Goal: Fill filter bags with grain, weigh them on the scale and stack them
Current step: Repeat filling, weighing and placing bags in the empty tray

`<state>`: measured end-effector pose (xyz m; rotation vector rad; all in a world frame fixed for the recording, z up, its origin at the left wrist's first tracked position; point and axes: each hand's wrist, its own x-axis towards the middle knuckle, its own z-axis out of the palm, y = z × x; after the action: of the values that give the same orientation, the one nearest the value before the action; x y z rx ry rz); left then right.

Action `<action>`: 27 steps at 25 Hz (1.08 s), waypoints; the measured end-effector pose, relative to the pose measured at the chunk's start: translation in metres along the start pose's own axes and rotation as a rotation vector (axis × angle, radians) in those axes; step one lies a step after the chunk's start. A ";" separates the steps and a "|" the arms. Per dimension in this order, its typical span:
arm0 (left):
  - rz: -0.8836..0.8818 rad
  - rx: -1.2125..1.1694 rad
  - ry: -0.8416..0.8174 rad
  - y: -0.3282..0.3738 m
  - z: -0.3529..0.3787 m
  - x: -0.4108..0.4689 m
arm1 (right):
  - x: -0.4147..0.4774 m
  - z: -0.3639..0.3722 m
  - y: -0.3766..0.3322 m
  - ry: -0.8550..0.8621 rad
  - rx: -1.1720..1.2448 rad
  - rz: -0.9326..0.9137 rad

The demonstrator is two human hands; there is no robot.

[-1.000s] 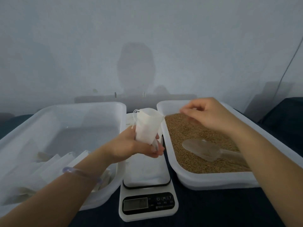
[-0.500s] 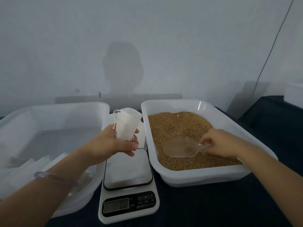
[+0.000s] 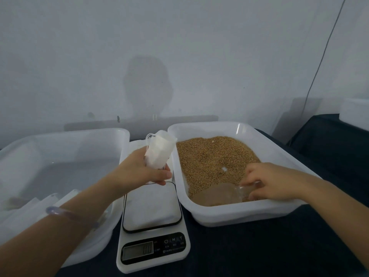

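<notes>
My left hand (image 3: 143, 172) gripping a soft white open-mouthed filter bag (image 3: 159, 152) above the scale (image 3: 152, 226), right of it my right hand (image 3: 273, 180) clasping a clear plastic scoop (image 3: 217, 194) in tan grain (image 3: 209, 156)

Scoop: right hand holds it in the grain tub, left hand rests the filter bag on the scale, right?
No: head view shows the left hand holding the filter bag up off the scale. The right hand does hold the scoop in the grain tub.
</notes>
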<state>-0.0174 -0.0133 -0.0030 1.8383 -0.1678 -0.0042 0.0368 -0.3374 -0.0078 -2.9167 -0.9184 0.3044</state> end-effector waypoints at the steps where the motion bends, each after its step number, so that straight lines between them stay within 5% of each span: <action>1: 0.018 0.037 0.031 0.003 0.006 0.002 | 0.000 -0.001 -0.001 -0.024 -0.003 -0.014; 6: 0.106 0.282 0.223 0.007 0.049 0.011 | -0.019 -0.018 0.011 -0.049 0.222 0.012; 16: 0.114 0.574 0.271 -0.014 0.087 0.041 | -0.056 -0.076 0.039 0.335 0.378 0.063; 27: 0.126 0.595 0.287 -0.015 0.087 0.037 | -0.032 -0.105 0.003 0.635 -0.332 0.050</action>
<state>0.0134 -0.0974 -0.0376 2.3888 -0.0857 0.4376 0.0347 -0.3588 0.1001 -2.9875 -0.8389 -0.8000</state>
